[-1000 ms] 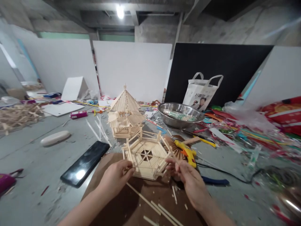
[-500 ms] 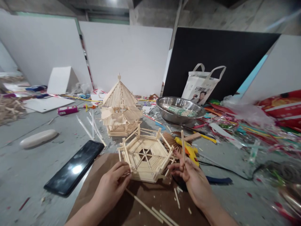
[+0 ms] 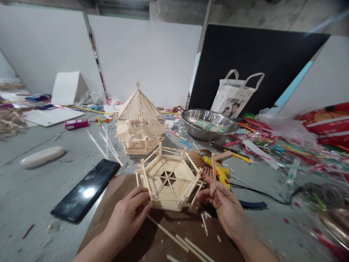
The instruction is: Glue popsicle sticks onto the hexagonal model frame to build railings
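Left hand (image 3: 128,216) grips hexagon stick base (image 3: 169,182) edge; right hand (image 3: 226,209) pinches loose stick (image 3: 214,174) upright. Deck laid, railing looks partial.

The left grip (image 3: 128,216) and right grip (image 3: 229,213) are bare, like both unsleeved forearms.

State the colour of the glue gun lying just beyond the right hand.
The glue gun is yellow; the head view, the only one, shows it.

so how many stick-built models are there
2: the open hexagonal base held at its edge by the left hand, and the roofed pavilion standing just behind it.
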A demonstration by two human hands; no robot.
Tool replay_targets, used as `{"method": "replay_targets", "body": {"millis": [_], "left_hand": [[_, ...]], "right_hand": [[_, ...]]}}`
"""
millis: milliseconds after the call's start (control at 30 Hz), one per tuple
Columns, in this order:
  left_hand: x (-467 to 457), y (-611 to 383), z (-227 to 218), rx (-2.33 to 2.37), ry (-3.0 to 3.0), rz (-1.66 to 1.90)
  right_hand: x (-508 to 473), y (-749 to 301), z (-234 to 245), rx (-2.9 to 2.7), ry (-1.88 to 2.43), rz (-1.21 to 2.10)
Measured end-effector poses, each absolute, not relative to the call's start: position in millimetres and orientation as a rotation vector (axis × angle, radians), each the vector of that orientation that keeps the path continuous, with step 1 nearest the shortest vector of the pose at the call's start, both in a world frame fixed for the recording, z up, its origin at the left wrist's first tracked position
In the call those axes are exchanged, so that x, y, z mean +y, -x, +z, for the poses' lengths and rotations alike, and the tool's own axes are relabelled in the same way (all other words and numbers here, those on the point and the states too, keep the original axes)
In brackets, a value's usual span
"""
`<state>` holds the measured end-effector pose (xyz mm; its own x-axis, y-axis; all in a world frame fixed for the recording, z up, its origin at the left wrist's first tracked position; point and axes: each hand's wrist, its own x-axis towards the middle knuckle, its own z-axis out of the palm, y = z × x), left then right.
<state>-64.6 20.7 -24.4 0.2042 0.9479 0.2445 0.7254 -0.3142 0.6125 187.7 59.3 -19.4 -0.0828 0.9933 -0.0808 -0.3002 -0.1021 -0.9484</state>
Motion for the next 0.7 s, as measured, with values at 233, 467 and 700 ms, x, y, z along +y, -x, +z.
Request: {"method": "replay_targets", "body": {"millis": [233,467,700], "left_hand": [[19.4,63.7,-24.1,1.556,-2.142,0.848],[19.1,64.2,-23.1,1.537,-2.153,0.835],[17.8,65.6,-23.0,1.551,-2.147,0.924]], "right_hand": [[61.7,-194.2,-27.6,-1.044,1.044,1.372],[58.7,-191.9,-25.4,-1.050,1.049,1.373],[58.6,-192.2,-27.5,-1.055,1.068,1.345]]}}
